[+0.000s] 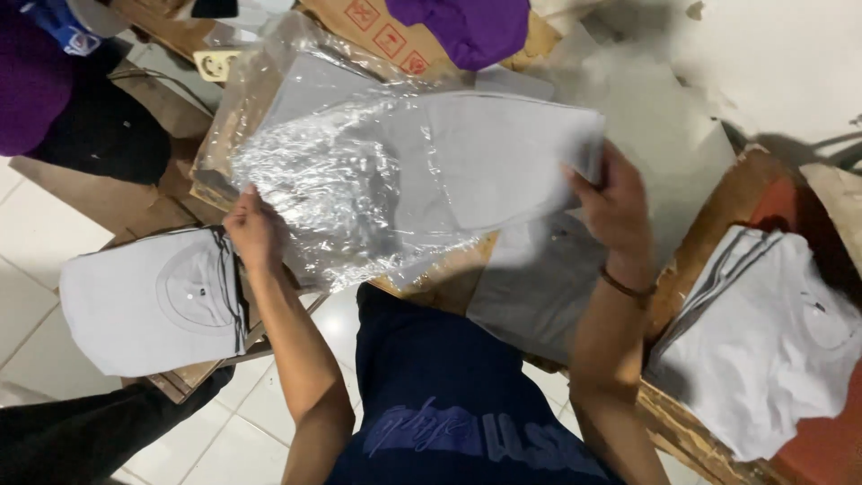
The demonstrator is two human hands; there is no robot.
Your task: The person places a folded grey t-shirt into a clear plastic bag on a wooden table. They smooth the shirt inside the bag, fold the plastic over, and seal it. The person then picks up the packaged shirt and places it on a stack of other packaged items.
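While your left hand (254, 232) pinches the clear plastic bag (341, 189) and your right hand's (615, 211) fingers clamp the folded grey shirt (503, 157), it's mostly inside; white stacks (772, 332) wait unbagged.

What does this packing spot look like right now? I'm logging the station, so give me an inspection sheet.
Surface: flattened brown cardboard over a white tiled floor.
Job's things: folded grey shirt partly inside a clear plastic bag.
Clutter: folded white shirts at left, white stack at right, purple cloth.
Grippers: left hand holds the bag's edge; right hand grips the shirt.
Cables: wall-type socket block, dark cord beside it.
Surroundings: another person's dark clothing, upper left.
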